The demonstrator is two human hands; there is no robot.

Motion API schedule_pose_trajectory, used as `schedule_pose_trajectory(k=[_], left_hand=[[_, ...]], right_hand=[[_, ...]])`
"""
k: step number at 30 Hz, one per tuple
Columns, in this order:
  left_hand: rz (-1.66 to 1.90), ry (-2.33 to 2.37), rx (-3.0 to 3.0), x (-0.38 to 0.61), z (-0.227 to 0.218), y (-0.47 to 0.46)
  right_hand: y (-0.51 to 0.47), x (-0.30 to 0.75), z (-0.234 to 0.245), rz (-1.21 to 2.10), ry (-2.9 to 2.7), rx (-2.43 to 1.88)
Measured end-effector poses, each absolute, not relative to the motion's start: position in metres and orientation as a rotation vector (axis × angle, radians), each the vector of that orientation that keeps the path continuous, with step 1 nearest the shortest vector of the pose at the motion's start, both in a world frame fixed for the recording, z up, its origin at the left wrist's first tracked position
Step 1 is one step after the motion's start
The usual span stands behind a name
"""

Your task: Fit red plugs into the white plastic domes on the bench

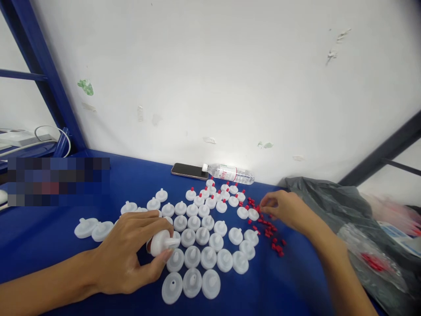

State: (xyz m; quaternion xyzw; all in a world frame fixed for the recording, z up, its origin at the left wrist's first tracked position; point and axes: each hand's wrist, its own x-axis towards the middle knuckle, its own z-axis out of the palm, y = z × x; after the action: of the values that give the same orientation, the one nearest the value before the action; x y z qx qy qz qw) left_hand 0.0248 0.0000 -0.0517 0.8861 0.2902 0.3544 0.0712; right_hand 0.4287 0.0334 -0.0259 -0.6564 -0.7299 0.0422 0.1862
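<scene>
My left hand (134,252) is closed around a white nozzle cap (161,242), its spout pointing right between finger and thumb. Many similar white nozzle caps (192,256) stand below and beside that hand on the blue table, spouts mostly up. At the right, my right hand (283,208) reaches down to a scatter of small red tip caps (268,228). Its fingers are bent together at the edge of this pile; what lies between the fingertips is hidden. Toward the back, several nozzle caps (221,206) carry red tips on their spouts.
Against the white wall lie a phone (189,170) and a clear plastic bottle (230,173) on its side. A dark grey plastic bag (315,197) and a clear bag with red pieces (373,259) lie at the right. Blue frame posts (52,74) rise at the left.
</scene>
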Motion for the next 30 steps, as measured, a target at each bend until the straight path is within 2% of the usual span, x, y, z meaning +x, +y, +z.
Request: schedule_pose_trajectory(k=[3,8,10,15,18,24,30], left_hand=[[1.059,0.867,2.676,0.024,-0.052,0.000],[1.071,0.809,2.712,0.022,-0.056,0.002],[1.076,0.801,2.713,0.022,-0.058,0.003],[1.133,0.793,2.726,0.023,-0.058,0.005],[1.112,0.783,2.754,0.024,-0.056,0.004],[1.036,0.751,2.786,0.024,-0.056,0.002],[1.042,0.709,2.752,0.019,-0.052,0.005]], right_hand=[[0.034,0.429,-0.025,0.108,-2.058,-1.854],[0.029,0.398,-0.001,-0.294,-1.966,-1.751],[0.023,0.373,0.003,-0.353,-1.975,-1.652],[-0.002,0.304,-0.008,-0.303,-2.310,-1.040],[-0.015,0.277,-0.020,-0.247,-2.484,-0.874],[-0.018,0.260,-0.033,-0.227,-2.557,-0.812],[-0.011,0.293,-0.008,0.026,-2.396,-1.026]])
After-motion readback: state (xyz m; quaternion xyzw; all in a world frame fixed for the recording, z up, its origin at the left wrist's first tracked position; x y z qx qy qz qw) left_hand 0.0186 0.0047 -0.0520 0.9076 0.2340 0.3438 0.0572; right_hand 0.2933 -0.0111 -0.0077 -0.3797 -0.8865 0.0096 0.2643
